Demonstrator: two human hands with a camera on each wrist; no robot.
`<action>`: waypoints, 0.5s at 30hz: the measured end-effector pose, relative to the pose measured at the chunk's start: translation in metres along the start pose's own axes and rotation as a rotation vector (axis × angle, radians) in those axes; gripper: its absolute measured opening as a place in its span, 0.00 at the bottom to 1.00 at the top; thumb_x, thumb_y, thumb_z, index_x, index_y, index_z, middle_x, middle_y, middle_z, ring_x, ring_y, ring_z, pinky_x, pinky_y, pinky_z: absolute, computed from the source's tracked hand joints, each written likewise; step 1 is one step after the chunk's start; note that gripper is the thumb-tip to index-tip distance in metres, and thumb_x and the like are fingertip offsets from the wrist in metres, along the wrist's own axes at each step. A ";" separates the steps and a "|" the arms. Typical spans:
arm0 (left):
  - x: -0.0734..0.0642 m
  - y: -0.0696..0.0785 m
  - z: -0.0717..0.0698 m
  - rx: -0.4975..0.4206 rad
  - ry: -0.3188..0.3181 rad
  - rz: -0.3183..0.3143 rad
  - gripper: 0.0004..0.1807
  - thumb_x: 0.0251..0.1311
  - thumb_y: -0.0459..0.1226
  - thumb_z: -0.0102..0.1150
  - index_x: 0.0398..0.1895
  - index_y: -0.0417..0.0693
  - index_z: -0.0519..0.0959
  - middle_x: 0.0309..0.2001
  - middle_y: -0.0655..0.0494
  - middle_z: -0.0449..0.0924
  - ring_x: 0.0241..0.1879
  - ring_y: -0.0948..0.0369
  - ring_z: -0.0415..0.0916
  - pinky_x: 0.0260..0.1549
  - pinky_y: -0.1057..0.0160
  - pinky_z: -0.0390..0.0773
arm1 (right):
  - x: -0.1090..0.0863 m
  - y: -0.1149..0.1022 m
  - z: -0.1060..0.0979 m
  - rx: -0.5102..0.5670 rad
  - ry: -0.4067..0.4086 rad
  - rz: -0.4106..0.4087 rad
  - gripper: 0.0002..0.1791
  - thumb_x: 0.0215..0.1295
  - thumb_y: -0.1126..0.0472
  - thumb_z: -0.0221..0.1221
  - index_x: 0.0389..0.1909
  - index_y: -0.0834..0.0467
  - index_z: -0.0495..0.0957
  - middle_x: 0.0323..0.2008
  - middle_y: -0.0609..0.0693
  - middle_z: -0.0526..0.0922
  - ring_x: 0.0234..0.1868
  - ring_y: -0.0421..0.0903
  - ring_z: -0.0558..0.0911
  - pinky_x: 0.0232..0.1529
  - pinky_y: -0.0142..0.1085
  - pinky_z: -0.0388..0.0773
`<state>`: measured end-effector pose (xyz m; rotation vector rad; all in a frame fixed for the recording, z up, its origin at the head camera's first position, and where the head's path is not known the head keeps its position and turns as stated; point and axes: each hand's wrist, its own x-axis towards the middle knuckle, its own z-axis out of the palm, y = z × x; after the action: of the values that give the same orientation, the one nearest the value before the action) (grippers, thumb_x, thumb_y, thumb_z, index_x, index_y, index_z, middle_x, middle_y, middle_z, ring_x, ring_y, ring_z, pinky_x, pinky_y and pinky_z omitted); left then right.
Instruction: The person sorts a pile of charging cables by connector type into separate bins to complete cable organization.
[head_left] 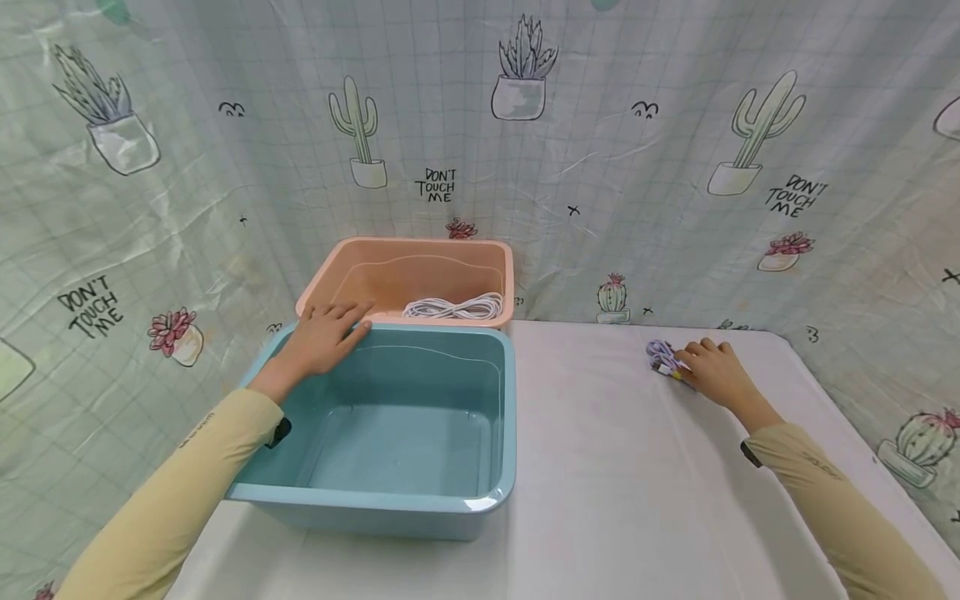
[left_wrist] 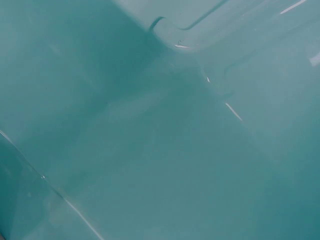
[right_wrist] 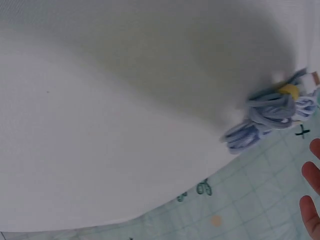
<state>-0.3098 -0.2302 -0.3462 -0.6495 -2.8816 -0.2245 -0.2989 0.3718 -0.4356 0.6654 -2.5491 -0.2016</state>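
My right hand (head_left: 716,372) is over the right side of the white table, pinching a coiled purple cable (head_left: 660,354) at its near end. The coil has a yellow tie and a white plug. In the right wrist view the cable bundle (right_wrist: 272,112) lies at the right, with several fingertips (right_wrist: 311,176) below it; the thumb is out of frame there. My left hand (head_left: 318,337) rests on the far left rim of a teal basin (head_left: 405,450), fingers spread. Nothing lies inside the basin. The left wrist view shows only its teal inner wall (left_wrist: 165,150).
Behind the teal basin stands an orange basin (head_left: 420,271) with a coiled white cable (head_left: 457,308) inside. A cactus-print curtain (head_left: 600,150) hangs behind and at both sides of the white table (head_left: 592,467).
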 end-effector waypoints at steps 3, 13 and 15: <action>0.000 0.000 0.000 0.002 0.002 0.002 0.29 0.67 0.54 0.28 0.68 0.53 0.53 0.65 0.42 0.57 0.65 0.41 0.50 0.61 0.37 0.41 | -0.003 0.004 0.008 -0.012 -0.030 0.008 0.11 0.45 0.64 0.65 0.31 0.59 0.78 0.27 0.54 0.77 0.30 0.54 0.73 0.25 0.47 0.65; -0.001 0.003 -0.003 0.003 0.001 0.001 0.29 0.67 0.53 0.29 0.68 0.52 0.53 0.65 0.42 0.57 0.64 0.40 0.51 0.61 0.37 0.42 | -0.009 0.006 0.019 -0.018 -0.152 0.042 0.10 0.49 0.62 0.63 0.33 0.60 0.78 0.29 0.56 0.77 0.33 0.56 0.72 0.26 0.49 0.66; -0.001 0.003 -0.003 0.004 -0.003 -0.001 0.29 0.68 0.53 0.28 0.68 0.52 0.53 0.65 0.42 0.57 0.65 0.40 0.50 0.61 0.37 0.41 | -0.010 0.006 0.019 -0.023 -0.150 0.046 0.10 0.49 0.62 0.64 0.33 0.60 0.78 0.29 0.56 0.77 0.33 0.56 0.72 0.26 0.50 0.67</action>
<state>-0.3069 -0.2288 -0.3433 -0.6483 -2.8842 -0.2183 -0.3037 0.3817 -0.4550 0.6028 -2.6975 -0.2742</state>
